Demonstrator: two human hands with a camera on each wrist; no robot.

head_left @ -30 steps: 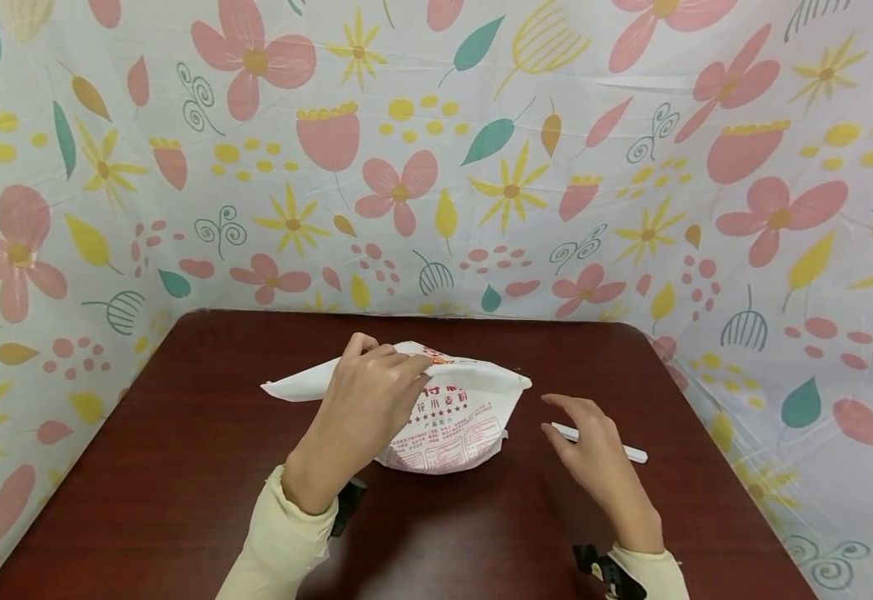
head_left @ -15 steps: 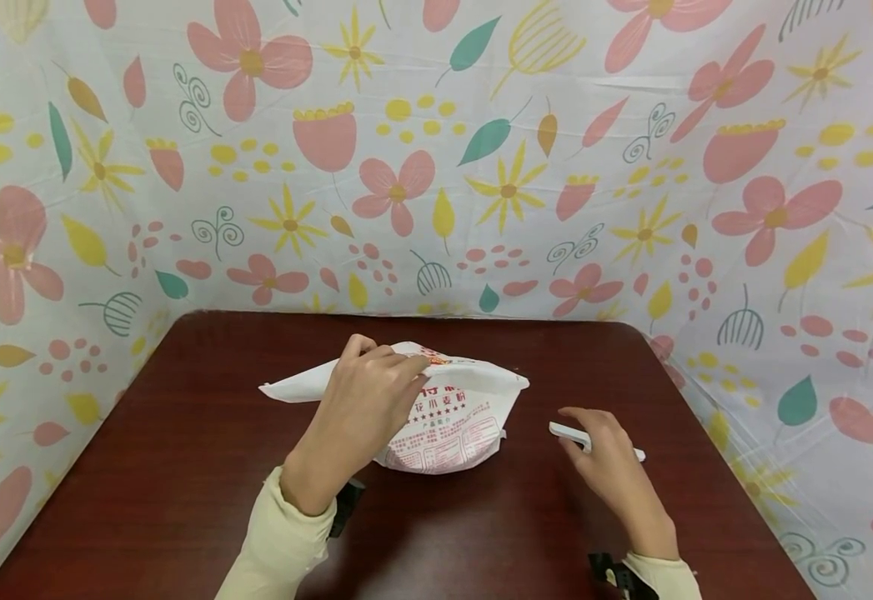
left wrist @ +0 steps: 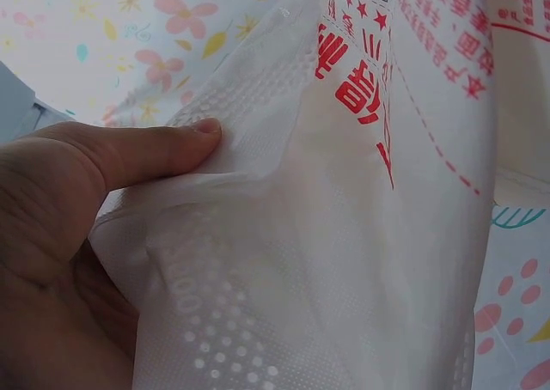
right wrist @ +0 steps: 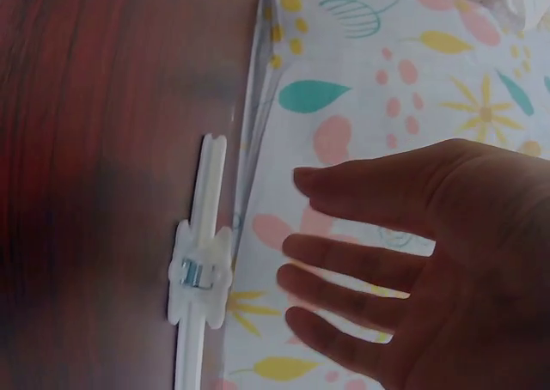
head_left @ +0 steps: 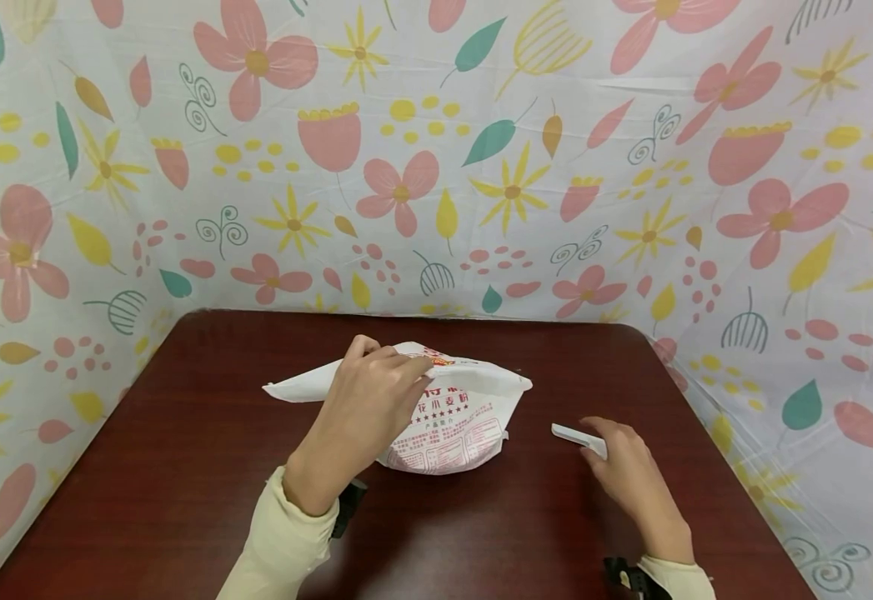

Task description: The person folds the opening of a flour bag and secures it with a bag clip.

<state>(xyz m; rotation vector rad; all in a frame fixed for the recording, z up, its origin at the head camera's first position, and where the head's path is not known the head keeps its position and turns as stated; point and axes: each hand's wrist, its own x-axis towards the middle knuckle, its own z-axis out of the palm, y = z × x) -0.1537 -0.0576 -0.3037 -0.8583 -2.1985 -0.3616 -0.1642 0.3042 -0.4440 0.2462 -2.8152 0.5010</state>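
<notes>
A white flour bag (head_left: 451, 433) with red Chinese print stands slumped on the table, its top edge spread sideways. My left hand (head_left: 372, 400) grips that top edge; in the left wrist view the thumb (left wrist: 163, 149) presses the folded plastic (left wrist: 275, 227) from above, with the other fingers behind it. To the right of the bag lies a long white bag clip (head_left: 579, 437). My right hand (head_left: 627, 475) hovers over its right half, hiding that end in the head view. In the right wrist view the fingers (right wrist: 352, 261) are spread, apart from the clip (right wrist: 199, 274) and its metal spring.
The dark red-brown wooden table (head_left: 181, 467) carries the bag and clip. A white cloth (head_left: 436, 167) with flowers and leaves hangs behind it and along both sides. Black wrist straps (head_left: 634, 577) sit at my cream sleeves (head_left: 274, 537).
My right hand has drawn back to the right and toward me along the clip, uncovering its left end. The left hand and the bag stay put.
</notes>
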